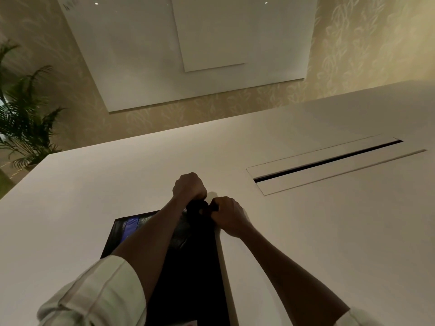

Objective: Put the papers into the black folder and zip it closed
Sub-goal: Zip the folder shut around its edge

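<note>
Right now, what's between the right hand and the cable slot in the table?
Head view: only bare white tabletop lies between the right hand and the cable slot.

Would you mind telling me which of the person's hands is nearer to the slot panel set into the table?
Right. The right hand lies just left of and below the slot panel; the left hand is farther left, beyond the black folder corner.

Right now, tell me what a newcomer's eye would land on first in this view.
Two bare hands, the left hand and right hand, bunched together at the far end of a black folder that lies on the white table. Next comes the long dark slot in the tabletop to the right, then the green plant at far left.
</note>
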`<move>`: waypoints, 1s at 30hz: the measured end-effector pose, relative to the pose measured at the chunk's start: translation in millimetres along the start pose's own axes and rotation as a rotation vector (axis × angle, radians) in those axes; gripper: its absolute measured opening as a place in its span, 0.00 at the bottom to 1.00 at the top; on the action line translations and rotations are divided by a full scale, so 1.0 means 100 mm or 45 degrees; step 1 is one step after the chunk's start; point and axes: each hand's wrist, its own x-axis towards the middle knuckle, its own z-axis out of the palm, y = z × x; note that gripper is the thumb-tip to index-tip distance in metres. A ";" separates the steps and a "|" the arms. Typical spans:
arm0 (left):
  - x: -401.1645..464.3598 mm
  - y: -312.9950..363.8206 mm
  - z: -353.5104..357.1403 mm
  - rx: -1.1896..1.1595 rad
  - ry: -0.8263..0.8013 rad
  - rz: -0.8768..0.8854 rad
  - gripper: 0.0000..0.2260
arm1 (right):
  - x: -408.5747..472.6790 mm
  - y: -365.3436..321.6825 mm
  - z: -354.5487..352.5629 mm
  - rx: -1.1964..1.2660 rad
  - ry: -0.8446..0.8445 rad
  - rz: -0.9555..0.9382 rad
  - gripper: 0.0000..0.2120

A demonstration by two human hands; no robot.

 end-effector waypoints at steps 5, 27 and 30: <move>0.05 -0.10 -0.01 -0.055 -0.011 -0.070 0.10 | 0.00 -0.01 0.00 0.037 0.033 -0.008 0.16; 0.15 -0.14 0.07 -0.169 -0.224 -0.149 0.10 | 0.02 -0.04 0.05 -0.127 0.015 -0.009 0.15; 0.19 -0.12 0.10 -0.162 -0.177 -0.105 0.10 | 0.02 -0.03 0.06 -0.140 0.014 -0.029 0.13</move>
